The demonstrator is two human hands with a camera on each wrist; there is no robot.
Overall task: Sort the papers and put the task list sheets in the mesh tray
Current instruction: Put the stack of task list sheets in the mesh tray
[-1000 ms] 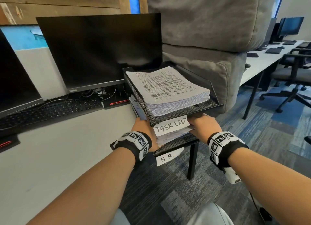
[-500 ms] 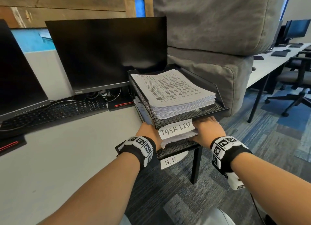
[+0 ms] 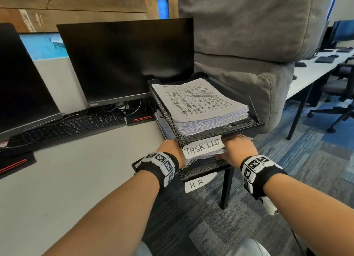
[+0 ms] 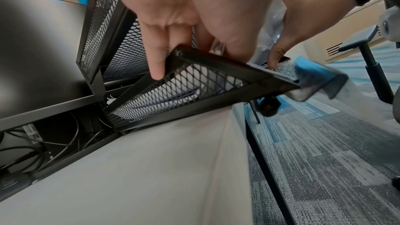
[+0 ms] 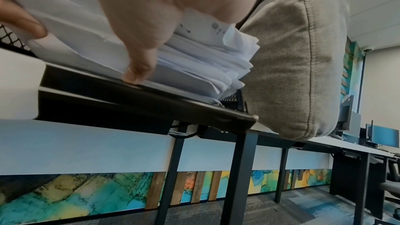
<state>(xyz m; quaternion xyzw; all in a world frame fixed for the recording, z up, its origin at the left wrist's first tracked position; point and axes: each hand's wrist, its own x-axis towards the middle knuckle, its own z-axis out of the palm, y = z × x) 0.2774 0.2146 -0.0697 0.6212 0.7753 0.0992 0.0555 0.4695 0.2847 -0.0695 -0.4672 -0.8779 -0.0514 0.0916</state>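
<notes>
A two-tier black mesh tray [image 3: 254,110] stands at the desk's right end. Its upper tier, labelled "TASK LIST" [image 3: 203,147], holds a thick stack of printed task list sheets [image 3: 197,104]. The lower tier [image 3: 203,167] is labelled "H.R" [image 3: 197,184] and holds a looser paper stack [image 5: 194,57]. Both hands reach into this lower tier. My left hand [image 3: 170,148] is at the stack's left front corner, index finger straight outside the mesh wall [image 4: 155,67]. My right hand [image 3: 239,150] holds the stack's right front, thumb at its lower edge [image 5: 138,69]. The other fingers are hidden.
A dark monitor [image 3: 124,64] and a keyboard [image 3: 67,125] sit left of the tray on the grey desk [image 3: 57,179]. Large grey cushions [image 3: 249,26] press against the tray's right side. A black desk leg [image 3: 227,186] and carpet lie below. An office chair [image 3: 341,95] stands far right.
Both hands stay on the lower tier's paper stack. Only the head view has shifted slightly.
</notes>
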